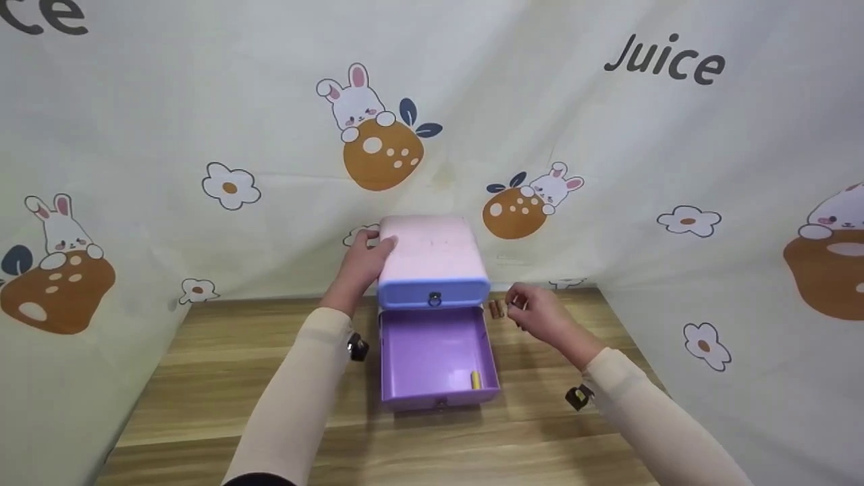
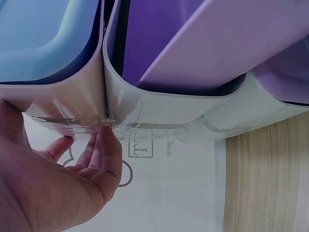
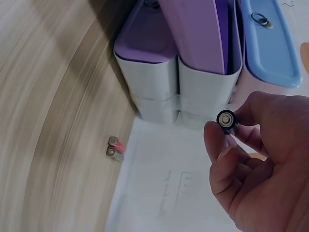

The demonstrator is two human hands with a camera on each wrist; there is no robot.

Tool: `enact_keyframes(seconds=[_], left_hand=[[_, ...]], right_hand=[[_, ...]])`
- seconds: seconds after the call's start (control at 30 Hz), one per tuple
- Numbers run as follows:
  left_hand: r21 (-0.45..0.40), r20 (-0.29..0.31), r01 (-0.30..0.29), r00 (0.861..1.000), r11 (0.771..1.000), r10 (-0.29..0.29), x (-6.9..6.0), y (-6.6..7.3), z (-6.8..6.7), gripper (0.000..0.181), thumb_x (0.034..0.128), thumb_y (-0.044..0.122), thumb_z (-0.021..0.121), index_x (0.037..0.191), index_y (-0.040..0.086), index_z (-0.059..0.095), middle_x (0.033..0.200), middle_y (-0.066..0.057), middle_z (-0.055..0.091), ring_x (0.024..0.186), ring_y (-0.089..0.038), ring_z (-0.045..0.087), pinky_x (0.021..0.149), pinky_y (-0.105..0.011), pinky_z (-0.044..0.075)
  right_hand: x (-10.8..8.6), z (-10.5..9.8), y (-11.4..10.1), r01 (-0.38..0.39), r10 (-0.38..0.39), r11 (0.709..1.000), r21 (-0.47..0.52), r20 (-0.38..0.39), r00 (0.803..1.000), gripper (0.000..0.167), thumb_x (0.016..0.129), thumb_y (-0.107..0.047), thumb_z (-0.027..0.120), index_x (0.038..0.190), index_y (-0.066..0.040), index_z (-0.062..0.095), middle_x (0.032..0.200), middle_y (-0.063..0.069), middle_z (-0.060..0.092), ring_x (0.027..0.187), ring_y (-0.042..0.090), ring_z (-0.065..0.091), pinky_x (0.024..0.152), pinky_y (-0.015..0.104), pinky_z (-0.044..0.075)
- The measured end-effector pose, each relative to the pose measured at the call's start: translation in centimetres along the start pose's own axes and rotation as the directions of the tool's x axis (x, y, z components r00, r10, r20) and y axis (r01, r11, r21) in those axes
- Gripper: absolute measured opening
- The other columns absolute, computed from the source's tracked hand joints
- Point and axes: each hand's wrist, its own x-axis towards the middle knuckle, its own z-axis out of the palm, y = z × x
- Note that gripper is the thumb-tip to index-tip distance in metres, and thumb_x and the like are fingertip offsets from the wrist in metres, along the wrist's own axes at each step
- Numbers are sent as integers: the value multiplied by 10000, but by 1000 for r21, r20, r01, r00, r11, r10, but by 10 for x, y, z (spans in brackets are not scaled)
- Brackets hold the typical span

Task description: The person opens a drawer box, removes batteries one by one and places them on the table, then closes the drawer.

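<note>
Between thumb and fingers, my right hand (image 1: 540, 314) pinches a battery (image 3: 226, 121), its end towards the camera in the right wrist view. This hand is off the right side of a small stacked drawer box (image 1: 432, 246) with a pink top. My left hand (image 1: 364, 263) rests on the box's upper left side, thumb over the top edge; the left wrist view shows its bent fingertips against the side. A purple drawer (image 1: 432, 354) below the blue drawer (image 1: 434, 293) is pulled out. A yellow battery (image 1: 476, 379) stands in its front right corner.
Two more batteries (image 3: 115, 149) lie side by side on the wooden table (image 1: 256, 378), right of the box. Behind the box hangs a white curtain (image 1: 270, 121) with rabbit prints. A lower purple drawer (image 3: 145, 36) shows in the right wrist view.
</note>
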Motion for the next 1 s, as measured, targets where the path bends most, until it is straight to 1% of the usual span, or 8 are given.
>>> enact_keyframes(seconds=[0.1, 0.17, 0.3, 0.37, 0.5, 0.73, 0.87, 1.0], left_hand=[[-2, -9, -4, 1000, 1000, 4, 1, -1, 0, 740, 1091, 566, 611, 1628, 99, 406, 1571, -228, 532, 1393, -359, 560, 1158, -532, 462], [0, -17, -5, 1000, 1000, 5, 1, -1, 1, 743, 1084, 568, 618, 1621, 96, 414, 1571, -230, 534, 1393, -359, 562, 1158, -529, 462], [1, -21, -7, 1000, 1000, 7, 3, -3, 2, 740, 1079, 563, 624, 1611, 89, 426, 1561, -240, 542, 1374, -362, 575, 1145, -523, 473], [3, -20, -6, 1000, 1000, 6, 4, -3, 3, 737, 1081, 559, 622, 1613, 88, 425, 1558, -244, 541, 1369, -365, 576, 1142, -524, 476], [5, -17, -7, 1000, 1000, 8, 3, -3, 3, 735, 1085, 558, 618, 1617, 91, 420, 1573, -241, 528, 1387, -362, 561, 1154, -528, 465], [9, -9, -11, 1000, 1000, 11, 1, -2, 2, 737, 1086, 561, 618, 1616, 89, 420, 1588, -238, 521, 1405, -364, 550, 1166, -538, 454], [0, -7, -7, 1000, 1000, 7, 1, -3, 2, 724, 1090, 560, 617, 1612, 98, 422, 1596, -232, 512, 1423, -363, 536, 1175, -539, 446], [-13, -1, -13, 1000, 1000, 13, 1, -3, 2, 725, 1092, 558, 618, 1613, 95, 417, 1606, -232, 496, 1431, -368, 524, 1179, -549, 441]], right_hand=[[5, 1, 6, -24, 24, 999, 31, 4, 1000, 99, 974, -23, 661, 1042, -79, 707, 787, 17, 675, 604, 148, 639, 540, 305, 530], [7, 1, 10, -24, 24, 999, 38, 3, 1000, 103, 970, -14, 653, 1044, -54, 711, 778, 24, 677, 601, 152, 644, 546, 306, 537], [11, 1, 16, -38, 38, 999, 40, -3, 999, 96, 967, -3, 656, 1031, -43, 714, 761, 31, 677, 601, 157, 650, 554, 313, 546], [13, 1, 19, -54, 54, 998, 43, -2, 999, 88, 967, -5, 662, 1028, -47, 710, 765, 31, 679, 612, 156, 651, 563, 317, 553], [17, 1, 22, -90, 91, 995, 51, -1, 996, 100, 969, -21, 666, 1056, -15, 714, 768, 33, 685, 628, 160, 656, 575, 316, 553], [27, 4, 31, -118, 119, 992, 46, -10, 993, 65, 996, -61, 658, 1040, -54, 706, 739, 49, 691, 613, 161, 658, 558, 309, 532], [33, 5, 36, -117, 118, 992, 52, -4, 993, 99, 993, -52, 653, 1066, -23, 712, 740, 63, 698, 620, 166, 661, 566, 305, 534], [38, 5, 41, -124, 124, 991, 53, -2, 992, 92, 996, -56, 650, 1061, -33, 710, 738, 48, 689, 630, 171, 657, 568, 308, 525]])
